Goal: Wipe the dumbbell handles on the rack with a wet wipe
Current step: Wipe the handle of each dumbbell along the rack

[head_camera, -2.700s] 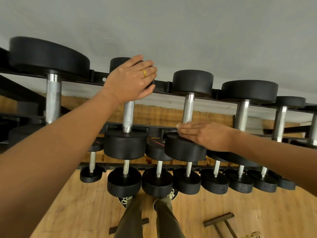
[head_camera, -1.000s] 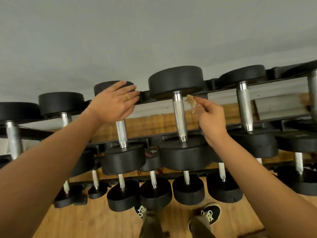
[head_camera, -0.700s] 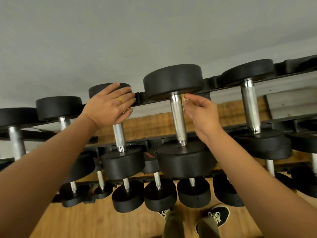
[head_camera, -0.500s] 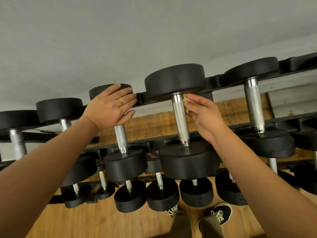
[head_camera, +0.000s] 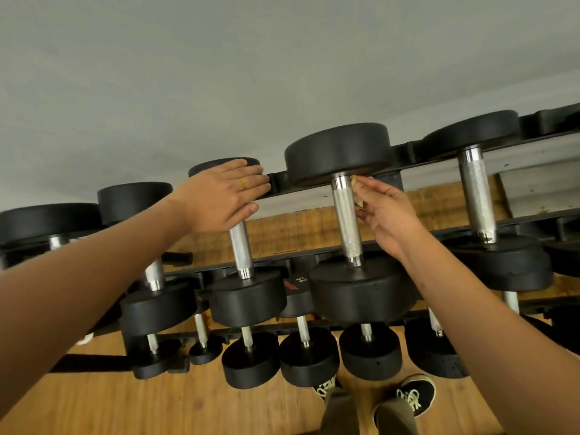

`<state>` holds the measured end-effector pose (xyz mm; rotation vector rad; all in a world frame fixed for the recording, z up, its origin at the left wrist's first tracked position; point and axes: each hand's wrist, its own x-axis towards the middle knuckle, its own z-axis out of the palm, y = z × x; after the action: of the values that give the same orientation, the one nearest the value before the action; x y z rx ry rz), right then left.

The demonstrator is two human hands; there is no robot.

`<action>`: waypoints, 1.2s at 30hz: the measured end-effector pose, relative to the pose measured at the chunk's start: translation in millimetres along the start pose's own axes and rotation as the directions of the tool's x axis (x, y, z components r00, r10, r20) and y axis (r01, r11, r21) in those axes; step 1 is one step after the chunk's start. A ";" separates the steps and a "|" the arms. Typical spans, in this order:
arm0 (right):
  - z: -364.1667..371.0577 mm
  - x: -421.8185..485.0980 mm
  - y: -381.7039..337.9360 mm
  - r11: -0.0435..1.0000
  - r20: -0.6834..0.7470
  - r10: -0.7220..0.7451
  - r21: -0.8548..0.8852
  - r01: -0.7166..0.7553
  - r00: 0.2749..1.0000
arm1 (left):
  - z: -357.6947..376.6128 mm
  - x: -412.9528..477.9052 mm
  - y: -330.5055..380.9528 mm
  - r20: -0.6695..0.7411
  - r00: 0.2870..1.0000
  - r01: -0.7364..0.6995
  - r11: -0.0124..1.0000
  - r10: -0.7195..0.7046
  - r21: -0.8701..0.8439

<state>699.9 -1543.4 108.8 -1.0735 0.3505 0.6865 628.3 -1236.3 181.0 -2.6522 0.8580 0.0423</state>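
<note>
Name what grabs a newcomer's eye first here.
The right hand, centre-right, pinching a crumpled wet wipe against the top of a knurled steel dumbbell handle. Next, the left hand resting flat on the far head of the neighbouring dumbbell. Black dumbbells fill the rack.

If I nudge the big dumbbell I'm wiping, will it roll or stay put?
Probably stays put: the dumbbell has thick heads and looks heavy, resting across the rack rails. Round heads might roll sideways under a hard shove. The knurled handle likely isn't slippery.
</note>
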 end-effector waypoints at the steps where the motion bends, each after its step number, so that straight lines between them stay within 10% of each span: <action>1: -0.3 -0.4 -0.3 1.000 0.008 0.009 0.005 -0.009 1.000 | -1.7 2.6 -4.6 0.004 1.000 -0.023 1.000 0.023 -0.005; 36: -20.6 -21.4 -4.2 0.829 0.108 -0.213 -0.506 0.238 0.971 | 19.4 7.5 -5.9 -0.279 0.959 -0.041 0.999 0.048 0.031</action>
<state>688.0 -1570.3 114.7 -1.5814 -0.0159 0.6038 639.3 -1229.4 163.7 -2.6540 0.9979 -0.3383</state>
